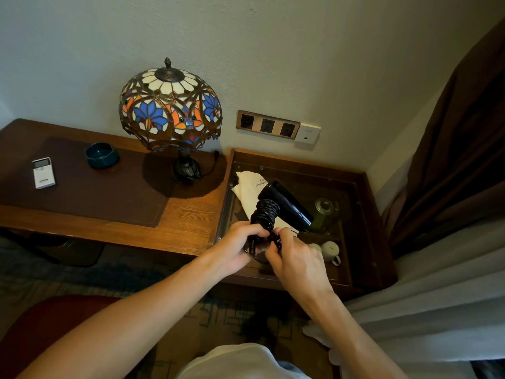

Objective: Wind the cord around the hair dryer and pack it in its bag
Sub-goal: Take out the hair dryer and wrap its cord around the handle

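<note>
I hold a black hair dryer (287, 205) above a glass-topped side table (355, 203), its barrel slanting toward the right. Its black cord (266, 214) is coiled many times around the handle. My left hand (237, 246) grips the lower end of the handle. My right hand (296, 257) pinches the loose end of the cord close to the handle's base. A cream cloth bag (250, 187) with dark print lies flat on the glass behind the dryer, partly hidden by it.
A stained-glass lamp (170, 110) stands on the wooden desk (188, 214) at left, with a blue ashtray (102, 155) and a white remote (43, 173). Wall sockets (267, 124) sit above. Under the glass are a jar (323, 210) and white cups (330, 250). Curtains (451, 187) hang at right.
</note>
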